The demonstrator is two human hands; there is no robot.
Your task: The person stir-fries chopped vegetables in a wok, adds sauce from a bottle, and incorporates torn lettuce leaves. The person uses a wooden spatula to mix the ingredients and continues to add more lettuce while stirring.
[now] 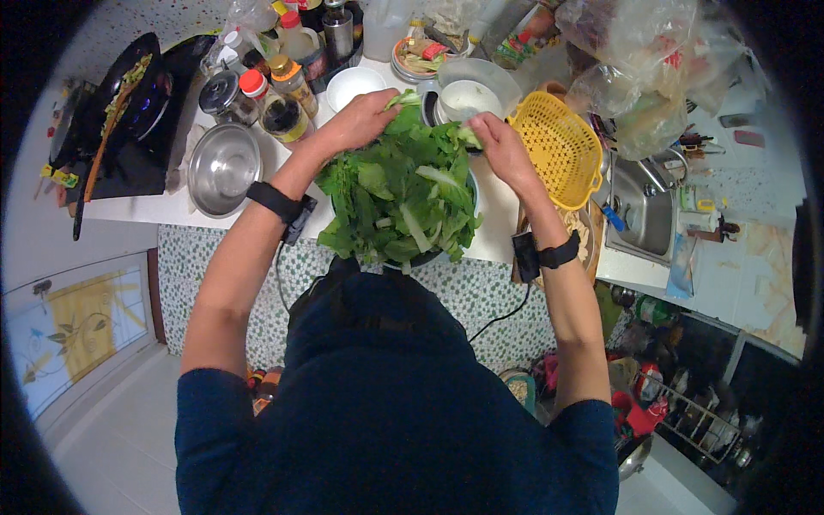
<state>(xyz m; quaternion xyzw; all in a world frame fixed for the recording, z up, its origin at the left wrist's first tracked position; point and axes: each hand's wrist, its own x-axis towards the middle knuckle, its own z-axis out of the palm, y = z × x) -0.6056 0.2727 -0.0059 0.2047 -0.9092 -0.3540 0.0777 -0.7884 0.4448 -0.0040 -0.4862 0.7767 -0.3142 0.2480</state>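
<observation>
A heap of leafy green vegetable (pixel 405 187) fills a round basin (pixel 477 193) at the counter's front edge, its leaves hanging over the rim. At the heap's upper left, my left hand (pixel 367 116) has its fingers closed on a piece of green leaf. My right hand (pixel 494 143) pinches a pale green leaf piece at the upper right, beside a yellow plastic basket (pixel 560 145). Behind the heap are a white bowl (pixel 354 87) and another white bowl (pixel 468 102) resting in a larger translucent one. The basin is mostly hidden under the leaves.
A stainless steel bowl (pixel 225 168) and sauce bottles (pixel 283 116) stand left. Farther left, a wok (pixel 129 84) with chopped food and a wooden spatula (pixel 103 154) sits over a lit burner. A sink (pixel 644 215) is at right, with plastic bags (pixel 644 71) above and behind the basket.
</observation>
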